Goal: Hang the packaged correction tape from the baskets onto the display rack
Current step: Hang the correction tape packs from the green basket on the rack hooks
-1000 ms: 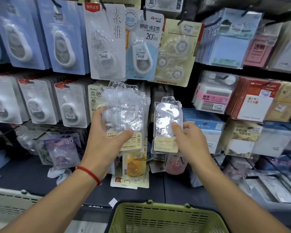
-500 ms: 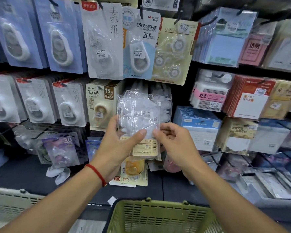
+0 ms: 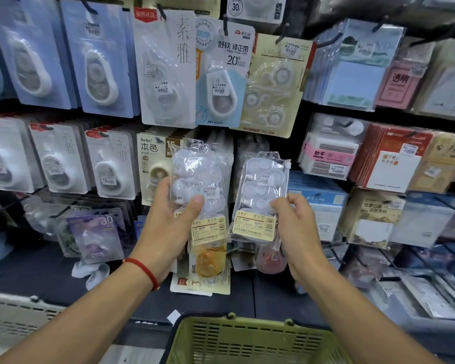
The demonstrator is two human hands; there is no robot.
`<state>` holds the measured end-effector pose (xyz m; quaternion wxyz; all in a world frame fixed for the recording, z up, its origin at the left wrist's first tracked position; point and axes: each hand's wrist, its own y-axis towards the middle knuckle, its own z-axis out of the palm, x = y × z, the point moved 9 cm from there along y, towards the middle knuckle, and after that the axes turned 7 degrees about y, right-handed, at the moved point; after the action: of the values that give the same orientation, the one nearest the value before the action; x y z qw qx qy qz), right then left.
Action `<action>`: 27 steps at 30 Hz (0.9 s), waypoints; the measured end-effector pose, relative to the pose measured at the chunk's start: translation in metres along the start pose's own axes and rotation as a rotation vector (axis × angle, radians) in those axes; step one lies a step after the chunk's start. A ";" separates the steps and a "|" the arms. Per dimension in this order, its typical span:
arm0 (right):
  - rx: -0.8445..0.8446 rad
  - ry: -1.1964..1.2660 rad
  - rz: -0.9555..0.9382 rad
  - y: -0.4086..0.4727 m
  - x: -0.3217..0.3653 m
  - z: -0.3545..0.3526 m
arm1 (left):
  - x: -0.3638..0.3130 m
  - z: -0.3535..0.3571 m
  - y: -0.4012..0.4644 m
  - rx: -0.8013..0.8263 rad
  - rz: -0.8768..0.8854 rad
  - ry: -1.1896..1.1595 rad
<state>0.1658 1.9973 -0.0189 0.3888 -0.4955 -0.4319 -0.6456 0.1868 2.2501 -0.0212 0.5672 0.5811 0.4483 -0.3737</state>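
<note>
Correction tape in clear crinkly plastic packets was split between our two hands. Half a second before, both hands had met on one bunch; by this moment our right hand (image 3: 294,227) had drawn a single clear packet with a cream label (image 3: 259,198) off it and pinched that packet at its right edge, at about three o'clock from the bunch. Our left hand (image 3: 168,224), with a red string bracelet (image 3: 142,269) on the wrist, gripped the remaining stack of clear packets (image 3: 199,190), thumb across the front. We judged this to mean one packet was singled out and ready for a hook on the dark display rack (image 3: 252,145), where a bare gap sat at twelve o'clock from the single packet; none from this bunch had yet been hung.

Readable writing: the blue-and-white hanging card (image 3: 222,74) said "舒软 修正带", "CORRECTION TAPE" and "20"; the tall white card (image 3: 168,67) said "素雅"; the cream card (image 3: 153,164) read "BoBo 本色". Both held packets showed "修正带" on their labels. The green slotted plastic basket (image 3: 247,340) sat at six o'clock.
</note>
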 end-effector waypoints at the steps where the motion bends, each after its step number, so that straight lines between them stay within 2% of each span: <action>1: 0.009 -0.002 0.000 0.000 0.001 0.001 | 0.000 -0.002 0.001 -0.014 0.005 0.013; 12: -0.003 0.004 -0.041 0.006 0.004 0.001 | -0.002 -0.010 0.001 -0.066 0.006 0.021; 13: -0.013 -0.064 -0.059 0.007 0.006 -0.001 | -0.003 -0.010 0.001 -0.070 0.010 0.026; 16: -0.051 -0.603 -0.210 0.005 0.017 -0.005 | -0.006 -0.007 0.000 -0.042 0.019 0.027; 17: -0.059 -0.686 -0.279 0.003 0.023 -0.004 | -0.006 -0.004 -0.001 -0.022 0.021 0.021; 19: 0.015 -0.581 -0.307 0.001 0.024 0.004 | -0.004 0.004 -0.003 0.014 0.009 0.000; 22: 0.235 -0.403 -0.171 -0.004 0.006 0.028 | -0.001 0.020 -0.007 0.058 -0.018 -0.023; 24: 0.252 -0.367 -0.126 -0.005 -0.002 0.031 | 0.000 0.028 -0.009 0.064 -0.018 -0.013; 27: 0.192 -0.221 -0.064 -0.003 -0.006 0.024 | 0.001 0.032 -0.008 0.054 -0.037 -0.022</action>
<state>0.1711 2.0213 -0.0222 0.3637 -0.5100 -0.5473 -0.5550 0.1819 2.2184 -0.0268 0.5493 0.5838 0.4423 -0.4024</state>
